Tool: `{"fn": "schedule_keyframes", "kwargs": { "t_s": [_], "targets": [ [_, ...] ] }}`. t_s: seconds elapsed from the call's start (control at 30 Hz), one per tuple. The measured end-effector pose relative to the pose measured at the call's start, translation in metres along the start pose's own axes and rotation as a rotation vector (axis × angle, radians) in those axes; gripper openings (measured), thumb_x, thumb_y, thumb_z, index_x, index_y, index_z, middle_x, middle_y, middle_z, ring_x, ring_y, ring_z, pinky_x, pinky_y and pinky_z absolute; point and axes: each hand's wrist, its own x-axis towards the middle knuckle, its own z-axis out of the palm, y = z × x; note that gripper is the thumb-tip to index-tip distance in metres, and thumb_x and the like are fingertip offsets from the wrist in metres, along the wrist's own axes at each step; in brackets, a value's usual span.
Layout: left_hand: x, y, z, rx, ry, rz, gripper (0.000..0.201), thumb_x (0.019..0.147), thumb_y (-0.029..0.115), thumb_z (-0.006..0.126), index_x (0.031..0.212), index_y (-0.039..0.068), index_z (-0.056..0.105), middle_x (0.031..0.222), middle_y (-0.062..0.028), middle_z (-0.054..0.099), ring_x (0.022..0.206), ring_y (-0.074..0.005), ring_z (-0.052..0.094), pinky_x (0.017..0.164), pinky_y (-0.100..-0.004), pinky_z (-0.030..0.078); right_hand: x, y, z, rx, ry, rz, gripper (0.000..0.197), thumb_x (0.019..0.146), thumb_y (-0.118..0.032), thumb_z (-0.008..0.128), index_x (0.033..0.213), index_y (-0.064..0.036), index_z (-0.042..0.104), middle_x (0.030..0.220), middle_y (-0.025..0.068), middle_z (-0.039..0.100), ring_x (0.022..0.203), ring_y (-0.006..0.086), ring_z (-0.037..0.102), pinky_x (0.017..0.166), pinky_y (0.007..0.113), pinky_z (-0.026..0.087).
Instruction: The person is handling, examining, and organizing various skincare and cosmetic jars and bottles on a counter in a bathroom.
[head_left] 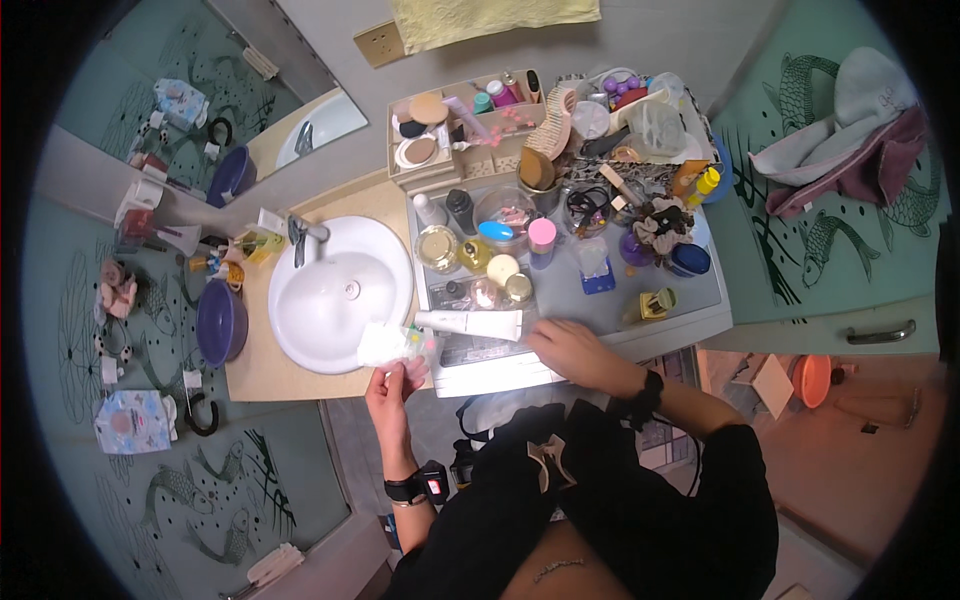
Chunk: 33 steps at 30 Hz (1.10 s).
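Observation:
My left hand (395, 382) pinches a small clear plastic packet (392, 344) with coloured bits inside, held over the front rim of the white washbasin (300, 330). My right hand (572, 352) rests flat, fingers down, on the front of the grey appliance top (600, 310). Just to its left lies a white tube (470, 323), close to my fingertips but apart from them.
The grey top is crowded with jars, bottles, a pink-capped bottle (541, 238), a blue box (597, 276) and tangled hair ties. A beige organiser (440, 140) with cosmetics stands behind. A blue bowl (220, 322) sits left of the basin, and a tap (303, 234) behind it.

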Motion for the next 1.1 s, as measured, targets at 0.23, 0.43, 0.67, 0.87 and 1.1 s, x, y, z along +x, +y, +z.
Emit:
{"fn": "schedule_keyframes", "kwargs": {
  "t_s": [0.23,0.43,0.67,0.87,1.1],
  "targets": [
    [0.005,0.007,0.011,-0.023,0.001,0.067,0.019,0.088,0.016,0.049,0.098,0.000,0.053,0.092,-0.0142,0.063,0.078,-0.0189,0.063,0.070,-0.0270,0.050,-0.043,-0.010,-0.053,0.098,0.210,0.108,0.010,0.077,-0.009,0.057,0.087,-0.0059,0.056,0.080,0.0060,0.051,0.067,0.0213,0.055,0.058,0.031,0.045],
    [0.007,0.016,0.018,-0.026,0.002,0.115,0.018,0.090,0.015,0.047,0.095,-0.001,0.052,0.092,-0.0156,0.063,0.078,-0.0186,0.062,0.068,-0.0256,0.049,-0.073,-0.026,-0.110,0.228,0.426,0.413,0.009,0.077,-0.010,0.064,0.082,-0.0032,0.060,0.064,0.0064,0.057,0.054,0.0147,0.055,0.051,0.024,0.043],
    [0.000,0.019,0.026,-0.074,0.111,0.165,0.018,0.090,0.015,0.048,0.095,-0.002,0.052,0.092,-0.0156,0.063,0.076,-0.0182,0.062,0.066,-0.0255,0.049,-0.112,0.014,-0.129,0.544,0.986,0.742,0.018,0.088,-0.014,0.052,0.074,-0.0032,0.052,0.052,-0.0038,0.041,0.042,0.0021,0.036,0.039,0.019,0.028],
    [-0.014,0.019,0.038,-0.094,0.176,0.164,0.020,0.089,0.015,0.048,0.099,-0.003,0.052,0.092,-0.0157,0.062,0.076,-0.0183,0.062,0.067,-0.0253,0.049,-0.124,0.038,-0.138,0.631,1.075,0.781,0.024,0.090,-0.019,0.050,0.069,-0.0064,0.047,0.049,-0.0088,0.033,0.040,-0.0021,0.027,0.038,0.016,0.017],
    [-0.022,0.029,0.051,-0.123,0.247,0.221,0.018,0.089,0.016,0.049,0.095,-0.001,0.051,0.093,-0.0160,0.062,0.076,-0.0189,0.062,0.066,-0.0250,0.049,-0.128,0.057,-0.154,0.621,1.058,0.743,0.023,0.090,-0.019,0.051,0.070,-0.0065,0.047,0.050,-0.0075,0.035,0.040,-0.0014,0.030,0.037,0.016,0.020]
  ]
}}
